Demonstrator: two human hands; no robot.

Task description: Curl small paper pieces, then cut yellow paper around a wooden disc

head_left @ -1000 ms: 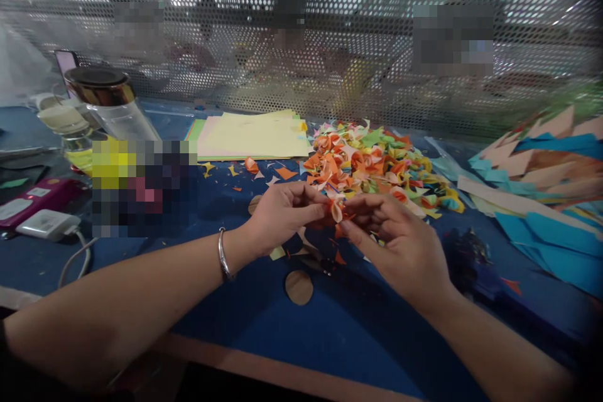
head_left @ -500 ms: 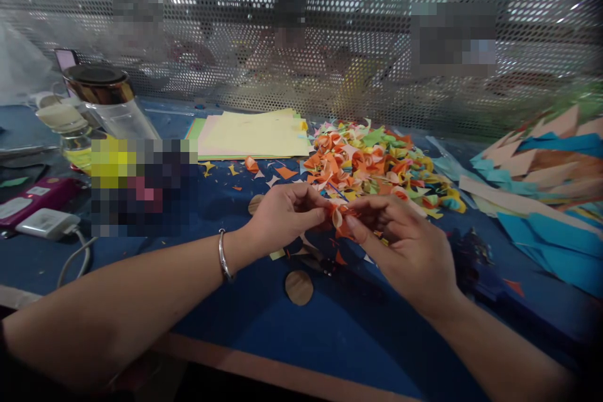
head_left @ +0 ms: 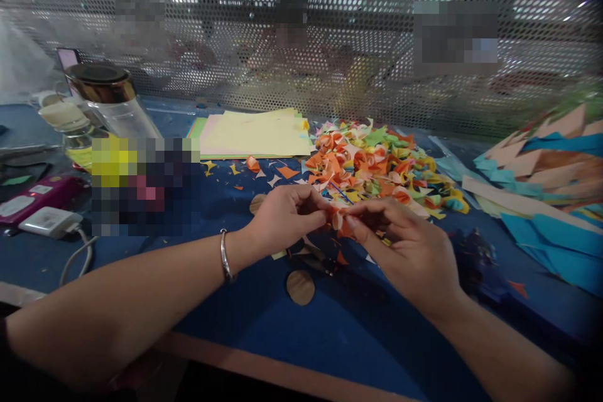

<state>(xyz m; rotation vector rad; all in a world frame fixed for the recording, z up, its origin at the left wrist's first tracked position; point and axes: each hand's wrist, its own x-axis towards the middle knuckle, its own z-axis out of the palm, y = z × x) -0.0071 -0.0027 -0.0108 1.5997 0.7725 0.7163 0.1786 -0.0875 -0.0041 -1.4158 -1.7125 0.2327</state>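
Between my two hands, above the blue table, is a small folded orange paper piece (head_left: 338, 218), its loops curling outward. My left hand (head_left: 291, 217), with a silver bangle on the wrist, pinches its left side between thumb and fingers. From the right, my right hand (head_left: 407, 245) pinches the same piece with thumb and forefinger. Just beyond the fingers lies a heap of curled paper pieces (head_left: 377, 163) in orange, yellow, green and pink. Below the hands, a round brown disc (head_left: 300, 287) rests on the table, beside dark scissors (head_left: 320, 260) partly in shadow.
A stack of coloured paper sheets (head_left: 257, 132) lies behind my left hand. At left stand a glass bottle (head_left: 123, 113), a white adapter (head_left: 50, 221) and a magenta device (head_left: 56, 193). Folded blue and peach paper (head_left: 551, 232) fills the right. A perforated metal screen (head_left: 330, 75) closes the back.
Both hands stay in nearly the same place, still on the orange paper piece, with only slight finger movement. The whole view has shifted a little.
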